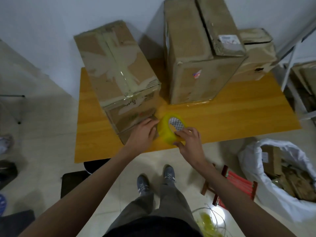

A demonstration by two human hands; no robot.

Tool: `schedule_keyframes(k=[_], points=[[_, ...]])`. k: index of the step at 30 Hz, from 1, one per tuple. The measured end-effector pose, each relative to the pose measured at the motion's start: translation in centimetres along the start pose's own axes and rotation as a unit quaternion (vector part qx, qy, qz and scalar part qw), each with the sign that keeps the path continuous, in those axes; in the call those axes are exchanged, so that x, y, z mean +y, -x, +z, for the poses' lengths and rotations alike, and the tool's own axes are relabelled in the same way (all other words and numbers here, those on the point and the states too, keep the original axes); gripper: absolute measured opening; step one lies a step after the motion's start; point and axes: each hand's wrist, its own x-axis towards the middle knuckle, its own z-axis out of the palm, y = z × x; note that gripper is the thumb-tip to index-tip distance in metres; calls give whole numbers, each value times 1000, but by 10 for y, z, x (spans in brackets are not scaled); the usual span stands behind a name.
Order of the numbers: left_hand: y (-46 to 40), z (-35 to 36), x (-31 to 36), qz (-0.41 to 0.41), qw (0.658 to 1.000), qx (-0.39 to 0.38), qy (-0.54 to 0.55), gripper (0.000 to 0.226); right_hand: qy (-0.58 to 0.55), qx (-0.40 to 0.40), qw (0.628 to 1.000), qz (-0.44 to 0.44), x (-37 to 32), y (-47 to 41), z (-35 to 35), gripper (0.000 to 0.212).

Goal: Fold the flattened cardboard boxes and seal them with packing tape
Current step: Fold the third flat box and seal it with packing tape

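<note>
A: What is the largest thing in view?

B: A yellow wooden counter (230,117) seen from above, set against a pale wall. On it stand three cardboard boxes. The tall box (201,53) at back centre is the biggest; it has a white shipping label on top and a small red, white and blue sticker on its near face, both too blurred to read. A crumpled smaller box (256,53) sits just beside it on the right.

A: And the box being worked on?

B: The taped box (118,69) stands at the left of the counter, tilted, with clear tape crossing its top seam. Faint red print shows on its near face, but it cannot be read.

A: Where is the tape?

B: A yellow tape roll (168,130) is held at the box's near right corner, at the counter's front edge. Its inner core carries a dark printed pattern, illegible.

A: What are the hands doing?

B: The right hand (189,142) has its grip clamped on the roll, fingers curled over the rim. The left hand (145,132) presses on the box's near corner beside the roll; whether its fingers pinch the tape end cannot be told.

A: Anything on the floor?

B: A white sack (266,182) of cardboard scraps lies at the right, with a small red stool (239,183) near it.
</note>
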Motion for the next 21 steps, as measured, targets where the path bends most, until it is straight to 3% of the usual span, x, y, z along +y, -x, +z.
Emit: schedule_keyframes(k=[15, 21], points=[[-30, -87, 54, 16, 982, 163, 90, 2, -69, 52, 995, -57, -53, -37, -85, 40], [-58, -127, 67, 21, 978, 188, 90, 7, -105, 15, 989, -103, -66, -70, -121, 34]])
